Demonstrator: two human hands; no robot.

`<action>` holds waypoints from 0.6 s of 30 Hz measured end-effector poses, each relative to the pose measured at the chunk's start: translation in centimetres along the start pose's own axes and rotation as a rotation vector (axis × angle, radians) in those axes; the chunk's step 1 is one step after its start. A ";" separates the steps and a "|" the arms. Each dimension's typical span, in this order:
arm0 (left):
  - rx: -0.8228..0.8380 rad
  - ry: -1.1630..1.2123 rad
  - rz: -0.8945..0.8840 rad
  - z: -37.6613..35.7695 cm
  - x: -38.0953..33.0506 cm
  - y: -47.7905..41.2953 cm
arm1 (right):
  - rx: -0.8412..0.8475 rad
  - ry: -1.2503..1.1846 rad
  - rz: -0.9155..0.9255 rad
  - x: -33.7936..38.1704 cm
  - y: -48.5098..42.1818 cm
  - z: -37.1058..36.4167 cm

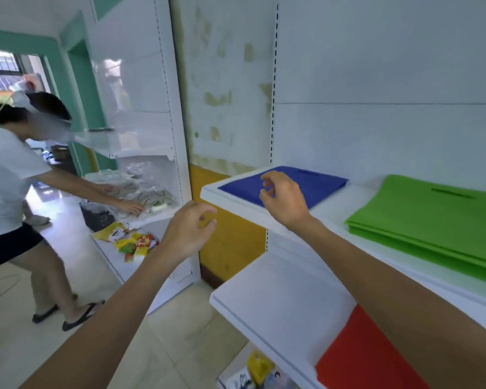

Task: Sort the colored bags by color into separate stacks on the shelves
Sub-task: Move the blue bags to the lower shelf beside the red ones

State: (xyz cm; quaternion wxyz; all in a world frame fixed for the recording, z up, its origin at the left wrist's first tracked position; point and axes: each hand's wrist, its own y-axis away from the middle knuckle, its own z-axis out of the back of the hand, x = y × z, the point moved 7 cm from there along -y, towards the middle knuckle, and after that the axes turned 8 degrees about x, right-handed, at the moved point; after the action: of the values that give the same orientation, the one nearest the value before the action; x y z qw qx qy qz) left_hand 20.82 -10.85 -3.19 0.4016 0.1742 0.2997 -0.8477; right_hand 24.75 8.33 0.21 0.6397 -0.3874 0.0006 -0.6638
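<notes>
Red bag (359, 357) lies flat on the near lower shelf (278, 290). Left hand (188, 231) and right hand (284, 197) are empty, fingers loosely curled. The right hovers over the blue bag (314, 183), far left on the upper shelf (230, 199), with the green stack (432, 220) to its right. Judged light, limp fabric: pinch an edge.

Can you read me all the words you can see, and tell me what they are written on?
No words here can be read.
Yellow and red snack packets on the low white shelf: printed, but too blurred to read.
Yellow packet and white packages under the bottom shelf: also too blurred.
Flat blue fabric bags, green fabric bags, red fabric bags: plain, no writing shows.
</notes>
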 end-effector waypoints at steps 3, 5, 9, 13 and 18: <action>-0.053 0.044 -0.007 0.4 1.3 -4.1 | -0.019 0.016 0.018 -0.8 -3.9 -0.4; -0.036 0.051 -0.029 -0.4 2.0 -6.1 | -0.029 0.008 -0.004 -1.9 -5.5 -0.9; 0.013 0.102 -0.054 -2.0 3.7 -11.0 | -0.030 0.067 -0.053 -4.6 -8.1 -1.4; 0.097 0.113 -0.133 -4.1 4.3 -17.2 | -0.134 0.139 -0.147 -8.0 -10.0 0.5; 0.292 0.104 -0.164 -8.5 5.6 -24.6 | -0.290 0.281 -0.345 -12.4 -10.2 3.0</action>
State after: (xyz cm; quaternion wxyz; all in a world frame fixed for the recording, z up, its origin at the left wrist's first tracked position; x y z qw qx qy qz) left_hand -1.51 3.67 -3.60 0.2854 0.2495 0.2069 -0.9019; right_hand 16.13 22.18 1.01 0.4485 -0.3735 0.1185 -0.8033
